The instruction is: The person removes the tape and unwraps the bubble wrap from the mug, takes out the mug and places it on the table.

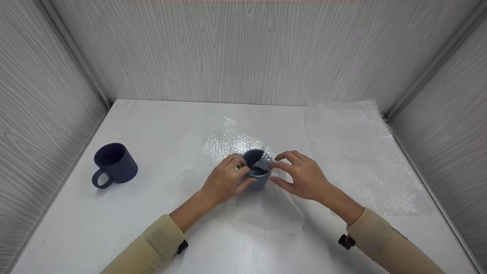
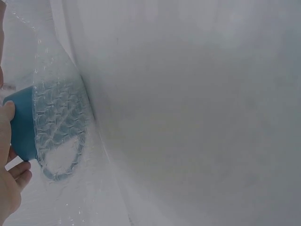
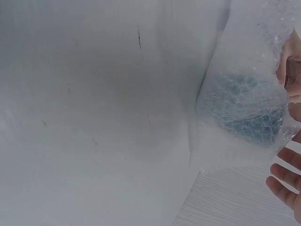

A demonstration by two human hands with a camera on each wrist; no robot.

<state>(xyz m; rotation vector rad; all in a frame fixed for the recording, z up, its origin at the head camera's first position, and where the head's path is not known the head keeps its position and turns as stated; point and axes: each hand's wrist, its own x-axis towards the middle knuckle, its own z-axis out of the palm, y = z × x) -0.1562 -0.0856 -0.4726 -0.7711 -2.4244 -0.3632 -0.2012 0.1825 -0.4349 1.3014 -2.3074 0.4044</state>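
Note:
A grey-blue mug [image 1: 258, 183] stands on a sheet of bubble wrap [image 1: 224, 142] at the middle of the table. Part of that wrap folds over the mug's right rim and into its mouth. My left hand [image 1: 222, 180] grips the mug from the left, with the thumb on its side in the left wrist view, where wrap [image 2: 61, 110] covers the handle. To the right, my right hand [image 1: 302, 176] has its fingers spread, and one fingertip touches the folded wrap. In the right wrist view, wrap [image 3: 254, 120] lies over the mug's side.
A dark blue mug [image 1: 123, 167] stands upright at the left, its handle towards the front left. Another bubble wrap sheet [image 1: 350, 152] lies flat along the right side of the white table [image 1: 163, 125]. Wood-grain panels [image 1: 228, 53] rise behind and at both sides.

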